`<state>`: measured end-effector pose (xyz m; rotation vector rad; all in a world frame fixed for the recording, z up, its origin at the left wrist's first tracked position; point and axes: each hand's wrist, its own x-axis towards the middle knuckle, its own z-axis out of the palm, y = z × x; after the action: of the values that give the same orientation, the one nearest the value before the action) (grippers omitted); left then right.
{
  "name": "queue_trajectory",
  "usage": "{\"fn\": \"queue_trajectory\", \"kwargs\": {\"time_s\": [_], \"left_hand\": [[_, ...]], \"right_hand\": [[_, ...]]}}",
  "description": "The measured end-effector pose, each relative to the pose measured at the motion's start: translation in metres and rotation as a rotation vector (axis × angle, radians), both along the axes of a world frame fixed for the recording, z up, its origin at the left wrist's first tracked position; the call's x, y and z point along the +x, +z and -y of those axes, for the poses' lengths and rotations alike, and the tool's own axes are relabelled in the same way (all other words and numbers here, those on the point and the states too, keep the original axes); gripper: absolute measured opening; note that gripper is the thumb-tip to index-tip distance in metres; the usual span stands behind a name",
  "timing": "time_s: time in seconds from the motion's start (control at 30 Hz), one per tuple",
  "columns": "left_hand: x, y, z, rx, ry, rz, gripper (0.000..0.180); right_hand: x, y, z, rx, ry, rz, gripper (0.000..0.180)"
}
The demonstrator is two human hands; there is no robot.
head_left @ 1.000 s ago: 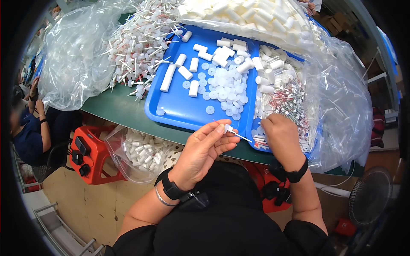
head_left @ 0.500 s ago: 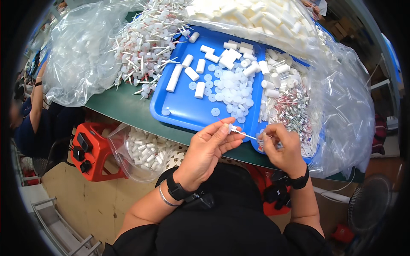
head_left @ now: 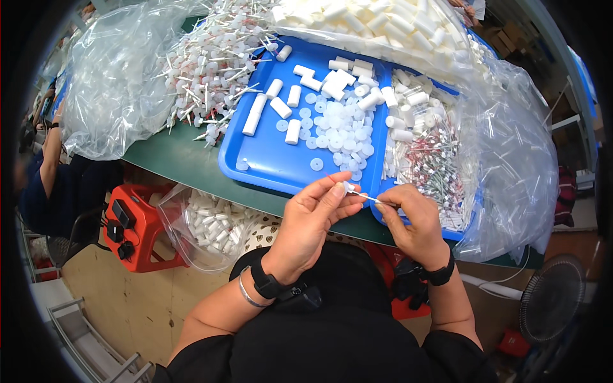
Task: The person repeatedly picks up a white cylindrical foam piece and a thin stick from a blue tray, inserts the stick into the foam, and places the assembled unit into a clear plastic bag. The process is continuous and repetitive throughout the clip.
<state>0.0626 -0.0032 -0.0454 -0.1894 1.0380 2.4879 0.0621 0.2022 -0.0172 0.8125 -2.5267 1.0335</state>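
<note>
Over the tray's near edge, my left hand (head_left: 310, 220) pinches a small translucent white plastic piece (head_left: 348, 187) between thumb and forefinger, its other fingers loosely curled. A thin white stick (head_left: 366, 196) runs from that piece to the right. My right hand (head_left: 415, 223) pinches the stick's far end between thumb and fingertips. Beyond the hands, the blue tray (head_left: 255, 172) holds a heap of translucent discs (head_left: 341, 131) and several white foam cylinders (head_left: 292, 131). Right of them, a second blue tray (head_left: 454, 235) carries thin red-and-white and grey-tipped sticks (head_left: 434, 163).
A pile of sticks with discs (head_left: 207, 73) lies back left beside a clear plastic bag (head_left: 118, 89). A large bag of white cylinders (head_left: 389, 25) stands at the back. Below left are a red stool (head_left: 143, 230) and an open bag (head_left: 220, 223). A fan (head_left: 552, 300) stands at right.
My right hand has shifted slightly left, its fingers now closer along the stick and more extended. My left hand keeps its pinch. The whole view has moved slightly.
</note>
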Motion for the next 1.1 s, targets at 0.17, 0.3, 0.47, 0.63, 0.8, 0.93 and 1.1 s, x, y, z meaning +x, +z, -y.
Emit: {"fn": "queue_trajectory", "kwargs": {"time_s": [0.17,0.3,0.47,0.63,0.8,0.93,1.1], "left_hand": [[0.008,-0.003,-0.006,-0.126,-0.052,-0.119,0.041],[0.005,0.000,-0.002,-0.164,-0.045,-0.169,0.040],[0.002,-0.007,0.005,-0.112,-0.031,-0.079,0.038],[0.004,-0.005,0.007,-0.207,0.019,-0.102,0.036],[0.000,-0.005,0.013,-0.153,0.111,-0.097,0.036],[-0.002,0.001,0.016,-0.073,0.059,-0.037,0.039],[-0.002,-0.003,0.017,-0.072,0.026,-0.024,0.041]], "right_hand": [[0.007,0.008,0.012,-0.446,-0.091,0.719,0.009],[0.004,0.014,0.016,-0.558,-0.070,0.985,0.014],[-0.013,-0.005,0.017,0.123,0.125,-0.143,0.041],[-0.013,-0.002,0.027,0.160,0.106,-0.126,0.045],[-0.040,0.022,0.013,0.148,0.080,0.015,0.036],[-0.085,0.018,-0.018,0.604,-0.280,-0.115,0.019],[-0.106,-0.009,-0.029,0.823,-0.322,-0.146,0.011]]}}
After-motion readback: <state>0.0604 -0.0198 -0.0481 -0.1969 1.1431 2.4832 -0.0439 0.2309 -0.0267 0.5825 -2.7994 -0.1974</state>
